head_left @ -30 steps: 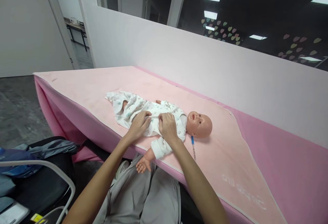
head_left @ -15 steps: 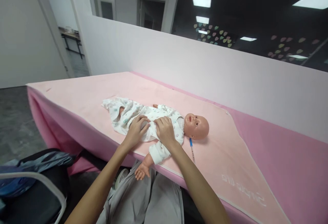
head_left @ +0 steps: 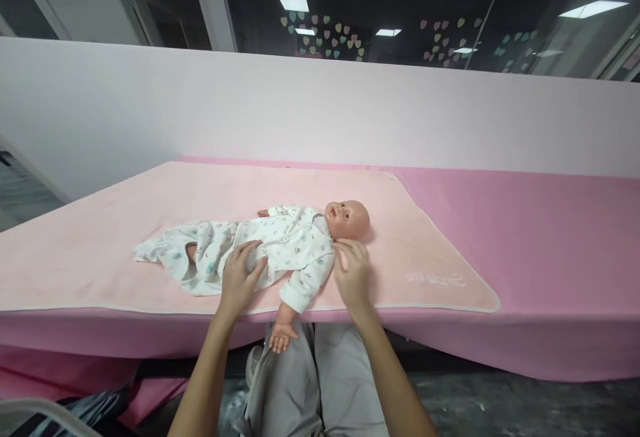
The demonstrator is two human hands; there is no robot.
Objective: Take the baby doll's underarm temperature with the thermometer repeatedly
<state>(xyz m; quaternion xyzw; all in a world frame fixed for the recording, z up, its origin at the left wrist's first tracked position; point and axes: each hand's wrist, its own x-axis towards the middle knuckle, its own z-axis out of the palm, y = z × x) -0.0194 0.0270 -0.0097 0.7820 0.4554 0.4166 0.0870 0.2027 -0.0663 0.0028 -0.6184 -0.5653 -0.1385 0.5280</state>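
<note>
A baby doll (head_left: 349, 220) in a white patterned outfit (head_left: 295, 240) lies on its back on a peach blanket (head_left: 430, 250), its head to the right. One doll arm hangs over the near edge toward my lap. My left hand (head_left: 243, 274) rests at the outfit's near side around the waist, fingers apart. Close below the doll's head, by its neck and shoulder, is my right hand (head_left: 353, 270), its fingers bent; whether they hold anything is hidden. The thermometer-like stick with a blue end cannot be seen now.
Pink cloth (head_left: 550, 244) covers the table under the blanket. A white low wall (head_left: 320, 110) runs behind it, with dark glass above. At the lower left are a curved chair arm (head_left: 47, 409) and dark fabric.
The view has turned right. My right hand has moved from the doll's chest to beside its neck. My left hand stays by the waist. The blue-ended stick is no longer visible.
</note>
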